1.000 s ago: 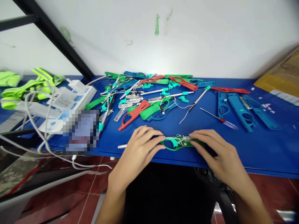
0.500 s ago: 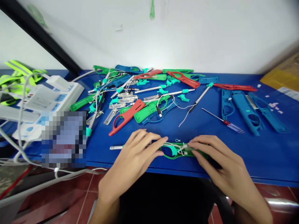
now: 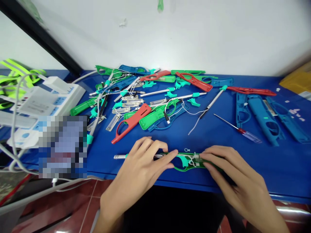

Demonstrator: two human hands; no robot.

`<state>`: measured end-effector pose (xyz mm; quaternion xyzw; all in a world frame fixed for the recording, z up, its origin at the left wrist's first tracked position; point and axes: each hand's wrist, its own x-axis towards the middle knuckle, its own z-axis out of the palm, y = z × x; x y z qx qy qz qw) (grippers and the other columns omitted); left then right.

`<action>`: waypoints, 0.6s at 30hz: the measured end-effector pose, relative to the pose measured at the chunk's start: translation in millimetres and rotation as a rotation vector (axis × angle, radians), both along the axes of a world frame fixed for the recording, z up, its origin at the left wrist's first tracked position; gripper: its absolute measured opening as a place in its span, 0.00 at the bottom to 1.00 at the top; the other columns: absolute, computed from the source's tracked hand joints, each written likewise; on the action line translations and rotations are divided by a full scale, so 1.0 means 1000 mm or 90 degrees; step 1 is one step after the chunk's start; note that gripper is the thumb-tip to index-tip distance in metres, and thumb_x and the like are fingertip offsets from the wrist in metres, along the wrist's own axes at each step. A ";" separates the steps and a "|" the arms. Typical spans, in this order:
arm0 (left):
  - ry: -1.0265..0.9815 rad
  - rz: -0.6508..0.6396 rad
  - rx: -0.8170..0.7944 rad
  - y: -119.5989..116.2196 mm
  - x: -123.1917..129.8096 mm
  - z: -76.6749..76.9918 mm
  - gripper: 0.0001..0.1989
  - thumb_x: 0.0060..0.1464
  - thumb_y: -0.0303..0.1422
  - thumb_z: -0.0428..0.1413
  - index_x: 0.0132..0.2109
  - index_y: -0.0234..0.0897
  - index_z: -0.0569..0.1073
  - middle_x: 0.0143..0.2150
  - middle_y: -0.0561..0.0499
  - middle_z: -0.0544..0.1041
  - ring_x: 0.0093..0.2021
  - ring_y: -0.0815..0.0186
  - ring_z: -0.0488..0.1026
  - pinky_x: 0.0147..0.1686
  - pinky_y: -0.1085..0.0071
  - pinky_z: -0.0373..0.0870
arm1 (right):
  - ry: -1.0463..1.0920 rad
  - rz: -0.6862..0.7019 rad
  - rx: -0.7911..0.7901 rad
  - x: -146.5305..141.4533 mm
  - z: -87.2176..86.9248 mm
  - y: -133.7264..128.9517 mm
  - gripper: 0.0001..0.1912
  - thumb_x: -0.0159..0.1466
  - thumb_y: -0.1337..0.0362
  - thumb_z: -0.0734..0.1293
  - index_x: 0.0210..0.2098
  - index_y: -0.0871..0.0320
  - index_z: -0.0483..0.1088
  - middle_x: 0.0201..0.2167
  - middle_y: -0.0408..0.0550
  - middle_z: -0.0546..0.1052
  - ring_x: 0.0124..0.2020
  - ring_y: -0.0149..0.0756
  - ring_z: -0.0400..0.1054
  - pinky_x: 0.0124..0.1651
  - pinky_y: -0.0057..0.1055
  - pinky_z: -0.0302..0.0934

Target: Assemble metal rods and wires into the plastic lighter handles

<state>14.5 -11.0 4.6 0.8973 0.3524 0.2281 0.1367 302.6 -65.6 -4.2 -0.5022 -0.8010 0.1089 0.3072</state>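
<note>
A green long-nosed lighter casing half (image 3: 179, 169) lies open along the table's front edge, between my hands. It holds a turquoise trigger (image 3: 185, 160), thin white wires (image 3: 191, 159) and part of a clear fuel tank (image 3: 198, 160). My left hand (image 3: 143, 166) is closed over its left part, thumb and index finger at the wires near the trigger loop. A metal nozzle tube (image 3: 119, 157) sticks out left of that hand. My right hand (image 3: 234, 174) pinches the right end, its fingertips on the clear tank and hiding the rest. A small pale ring piece (image 3: 187, 149) rests just behind the casing.
Behind lies a pile of lighter parts, including a red casing half (image 3: 133, 121) and clear fuel tanks (image 3: 132, 103). A screwdriver (image 3: 243, 131) and blue casing halves (image 3: 264, 119) lie to the right. At left are a white power strip (image 3: 70, 97) with cables and a pixelated phone (image 3: 65, 142).
The camera view has shifted a little. My left thumb and index finger have moved slightly along the wires, and the left fingers are more bent. My right hand keeps its pinch at the casing's right end.
</note>
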 end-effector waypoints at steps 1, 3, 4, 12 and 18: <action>0.001 0.000 0.000 0.000 0.001 0.000 0.16 0.77 0.30 0.56 0.66 0.43 0.76 0.53 0.47 0.79 0.50 0.58 0.72 0.56 0.57 0.65 | -0.012 -0.002 0.009 0.001 -0.001 -0.001 0.19 0.75 0.74 0.66 0.61 0.51 0.74 0.56 0.51 0.80 0.57 0.46 0.76 0.58 0.44 0.69; 0.004 0.003 -0.003 -0.001 0.001 0.001 0.16 0.76 0.31 0.57 0.66 0.42 0.76 0.53 0.47 0.79 0.50 0.58 0.72 0.54 0.58 0.64 | -0.036 -0.005 0.023 0.003 -0.004 -0.003 0.22 0.74 0.76 0.66 0.63 0.51 0.74 0.57 0.51 0.80 0.58 0.46 0.75 0.61 0.46 0.67; 0.007 0.005 -0.005 -0.001 0.001 0.001 0.16 0.76 0.31 0.57 0.66 0.41 0.75 0.53 0.47 0.79 0.50 0.57 0.72 0.53 0.58 0.64 | -0.043 -0.005 0.023 0.004 -0.005 -0.004 0.23 0.74 0.76 0.66 0.64 0.51 0.74 0.58 0.52 0.80 0.59 0.47 0.75 0.61 0.46 0.67; -0.004 -0.006 -0.010 -0.004 0.001 0.001 0.17 0.76 0.29 0.57 0.66 0.45 0.75 0.55 0.47 0.78 0.50 0.58 0.71 0.51 0.59 0.63 | -0.030 -0.006 0.025 0.005 -0.007 -0.003 0.21 0.74 0.74 0.67 0.63 0.51 0.77 0.58 0.52 0.81 0.58 0.47 0.77 0.58 0.45 0.71; 0.018 0.008 0.004 -0.002 0.002 0.000 0.16 0.75 0.30 0.59 0.66 0.44 0.77 0.54 0.47 0.78 0.50 0.57 0.72 0.51 0.60 0.63 | -0.050 -0.006 0.041 0.005 -0.006 -0.003 0.21 0.75 0.73 0.67 0.63 0.52 0.77 0.59 0.53 0.81 0.59 0.47 0.76 0.58 0.46 0.72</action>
